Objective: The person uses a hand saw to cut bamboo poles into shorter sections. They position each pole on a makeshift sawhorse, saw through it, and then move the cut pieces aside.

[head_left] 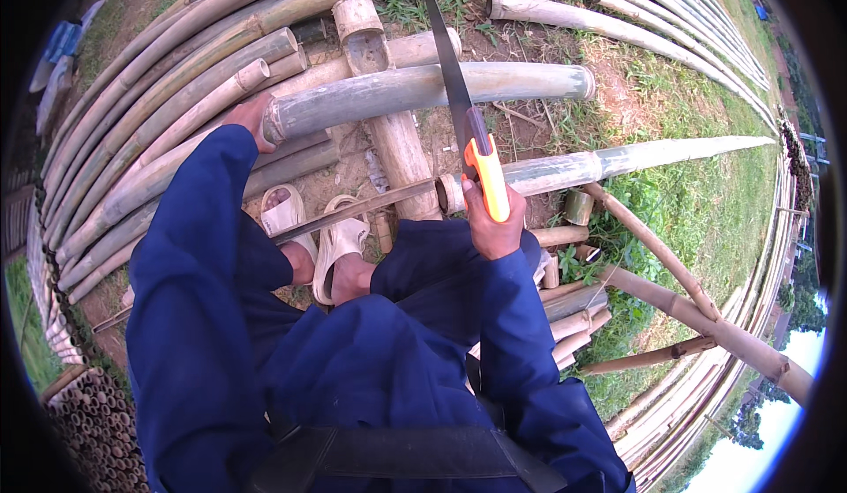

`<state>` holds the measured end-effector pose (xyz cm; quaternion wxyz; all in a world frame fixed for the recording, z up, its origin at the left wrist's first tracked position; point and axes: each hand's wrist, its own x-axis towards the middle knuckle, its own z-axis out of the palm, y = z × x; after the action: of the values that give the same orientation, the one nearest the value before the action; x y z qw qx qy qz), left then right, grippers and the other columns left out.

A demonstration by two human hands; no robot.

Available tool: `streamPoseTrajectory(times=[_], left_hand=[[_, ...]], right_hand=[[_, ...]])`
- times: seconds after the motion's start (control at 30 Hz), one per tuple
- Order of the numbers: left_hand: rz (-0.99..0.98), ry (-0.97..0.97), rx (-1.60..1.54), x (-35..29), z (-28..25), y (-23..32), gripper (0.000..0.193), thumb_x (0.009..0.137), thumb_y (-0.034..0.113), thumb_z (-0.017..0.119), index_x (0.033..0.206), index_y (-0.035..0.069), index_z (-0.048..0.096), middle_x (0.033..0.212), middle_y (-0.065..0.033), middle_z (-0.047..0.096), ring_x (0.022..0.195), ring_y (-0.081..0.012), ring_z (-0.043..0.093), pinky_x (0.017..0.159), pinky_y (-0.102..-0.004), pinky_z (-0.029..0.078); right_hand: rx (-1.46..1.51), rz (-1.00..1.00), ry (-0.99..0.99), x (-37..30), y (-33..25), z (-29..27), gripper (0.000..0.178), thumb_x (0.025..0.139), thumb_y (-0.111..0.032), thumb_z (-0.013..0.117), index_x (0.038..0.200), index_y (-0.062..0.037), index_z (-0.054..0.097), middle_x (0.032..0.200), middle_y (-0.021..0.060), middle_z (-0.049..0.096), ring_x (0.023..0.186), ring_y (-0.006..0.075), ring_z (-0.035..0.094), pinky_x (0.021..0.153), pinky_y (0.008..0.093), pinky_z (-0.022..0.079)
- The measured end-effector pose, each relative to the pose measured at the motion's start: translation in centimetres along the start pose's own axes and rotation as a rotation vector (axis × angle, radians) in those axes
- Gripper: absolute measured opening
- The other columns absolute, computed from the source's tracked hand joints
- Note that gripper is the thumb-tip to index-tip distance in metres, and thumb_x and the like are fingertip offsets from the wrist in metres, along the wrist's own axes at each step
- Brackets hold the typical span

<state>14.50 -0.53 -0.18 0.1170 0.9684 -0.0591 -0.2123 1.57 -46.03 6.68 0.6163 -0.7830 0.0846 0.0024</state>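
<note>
My right hand (pixel 494 228) is closed around the orange-yellow handle of a hand saw (pixel 452 74). The dark blade points away from me and passes over a thick greenish-grey bamboo piece (pixel 371 97); whether its teeth touch the bamboo I cannot tell. At that piece's left end, my left hand (pixel 253 122) grips it, with some fingers hidden. The bamboo piece lies crosswise over a shorter bamboo post (pixel 399 144) with a notch cut near its far end. Closer to me, a long bamboo pole (pixel 565 171) stretches to the right, its cut end beside the saw handle.
Several bamboo poles (pixel 190 65) lie stacked at the left, and more poles (pixel 609 25) rest at the far right. Propped bamboo supports (pixel 662 250) and short offcuts (pixel 578 321) are on my right. My sandalled feet (pixel 340 246) stand on the dirt between my hands.
</note>
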Motion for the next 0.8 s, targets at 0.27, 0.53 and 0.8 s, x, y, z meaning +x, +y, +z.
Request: streamPoseTrajectory(times=[0.27, 0.53, 0.8], left_hand=[[-0.202, 0.345, -0.260, -0.6, 1.0, 0.1, 0.064, 0.096, 0.066, 0.053, 0.136, 0.016, 0.060, 0.123, -0.0187, 0.070, 0.115, -0.0406, 0.064, 0.101, -0.0469, 0.047], [-0.454, 0.392, 0.016, 0.8, 1.6, 1.1, 0.064, 0.103, 0.059, 0.039, 0.112, 0.007, 0.076, 0.105, -0.0254, 0.073, 0.102, -0.0440, 0.067, 0.093, -0.0524, 0.050], [-0.414, 0.397, 0.029, 0.6, 2.6, 0.4, 0.058, 0.105, 0.053, 0.040, 0.104, 0.006, 0.074, 0.102, -0.0230, 0.072, 0.102, -0.0431, 0.066, 0.093, -0.0523, 0.049]], right_hand=[[0.030, 0.047, 0.015, -0.3, 0.1, 0.2, 0.015, 0.093, -0.006, 0.073, 0.104, 0.0045, 0.072, 0.076, -0.0009, 0.064, 0.070, 0.0052, 0.056, 0.065, 0.0245, 0.047], [0.031, 0.062, 0.006, -0.3, -0.5, 0.2, 0.015, 0.094, -0.007, 0.073, 0.104, 0.0040, 0.071, 0.081, -0.0002, 0.066, 0.073, 0.0056, 0.056, 0.066, 0.0249, 0.047], [-0.198, 0.168, -0.088, -13.8, -5.2, -6.3, 0.031, 0.093, -0.005, 0.072, 0.122, 0.0067, 0.069, 0.101, 0.0144, 0.076, 0.091, 0.0152, 0.071, 0.084, 0.0289, 0.054]])
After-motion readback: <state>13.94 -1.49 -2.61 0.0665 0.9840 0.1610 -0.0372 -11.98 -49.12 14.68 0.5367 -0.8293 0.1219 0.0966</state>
